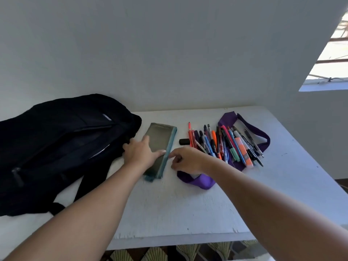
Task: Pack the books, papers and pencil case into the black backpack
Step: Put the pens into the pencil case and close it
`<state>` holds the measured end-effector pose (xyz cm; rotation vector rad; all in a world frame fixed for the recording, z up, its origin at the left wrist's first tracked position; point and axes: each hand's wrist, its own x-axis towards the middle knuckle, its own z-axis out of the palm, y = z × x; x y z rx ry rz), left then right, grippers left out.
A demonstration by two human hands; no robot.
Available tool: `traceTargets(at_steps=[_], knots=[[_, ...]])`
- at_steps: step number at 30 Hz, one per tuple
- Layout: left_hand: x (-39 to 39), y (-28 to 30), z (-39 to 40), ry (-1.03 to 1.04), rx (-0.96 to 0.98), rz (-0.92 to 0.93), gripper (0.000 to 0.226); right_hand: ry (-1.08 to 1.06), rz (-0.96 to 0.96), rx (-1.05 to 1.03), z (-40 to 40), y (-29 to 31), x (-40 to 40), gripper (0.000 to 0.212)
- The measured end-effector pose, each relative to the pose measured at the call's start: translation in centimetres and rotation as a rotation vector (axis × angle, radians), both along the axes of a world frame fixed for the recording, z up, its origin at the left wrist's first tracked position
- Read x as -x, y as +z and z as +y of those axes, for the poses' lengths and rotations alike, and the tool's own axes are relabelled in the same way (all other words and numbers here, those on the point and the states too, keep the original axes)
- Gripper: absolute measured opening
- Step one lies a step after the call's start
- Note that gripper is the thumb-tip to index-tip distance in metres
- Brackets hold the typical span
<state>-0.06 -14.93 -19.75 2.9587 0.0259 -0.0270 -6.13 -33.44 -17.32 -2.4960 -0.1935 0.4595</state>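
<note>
The black backpack [56, 144] lies on its side at the left of the white table [178, 210], its zip gaping with white paper edges showing inside. Beside it lies a flat grey-green pencil case [160, 140] with a teal zip edge. My left hand [140, 152] rests flat on the case, fingers spread and thumb along the zip edge. My right hand [186, 161] sits just right of that zip edge, fingers curled and fingertips at the teal strip. Whether it pinches the zip is unclear.
Several pens and markers [226, 144] lie loose on a purple cloth bag [199, 180] to the right. A small black eraser [184, 141] sits between case and pens. A wall stands behind the table; a window [331, 59] is at upper right.
</note>
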Motion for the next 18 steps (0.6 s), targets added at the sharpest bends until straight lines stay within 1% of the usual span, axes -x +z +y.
traceTargets(at_steps=[2,4,6,8,12,13,16,17,18], knots=[[-0.6,0.7,-0.7,-0.114,-0.085,0.043,0.083,-0.063,-0.008,-0.021,0.3,-0.5,-0.4,0.036],[-0.5,1.4,-1.9,-0.169,-0.087,0.107,0.074,-0.114,-0.02,0.008,0.6,-0.7,-0.7,0.027],[-0.4,1.4,-2.9,-0.184,-0.085,0.145,0.076,-0.139,-0.028,0.017,0.7,-0.7,-0.8,0.023],[-0.3,1.4,-3.0,-0.201,-0.089,0.175,0.076,-0.142,-0.026,0.002,0.6,-0.8,-0.7,0.024],[-0.8,2.9,-2.3,-0.251,-0.071,0.274,0.074,-0.181,-0.003,-0.041,0.5,-0.9,-0.6,0.035],[-0.9,3.2,-2.1,-0.268,-0.065,0.295,0.067,-0.195,-0.001,-0.065,0.6,-1.0,-0.6,0.039],[-1.4,3.3,-1.5,-0.293,-0.022,0.302,0.029,-0.188,-0.022,-0.086,0.8,-1.2,-0.7,0.056],[-1.4,3.3,-1.5,-0.286,0.003,0.301,0.025,-0.174,-0.032,-0.071,1.0,-1.2,-0.6,0.061],[-1.3,3.4,-1.5,-0.267,0.03,0.3,0.027,-0.156,-0.038,-0.053,1.1,-1.1,-0.6,0.063]])
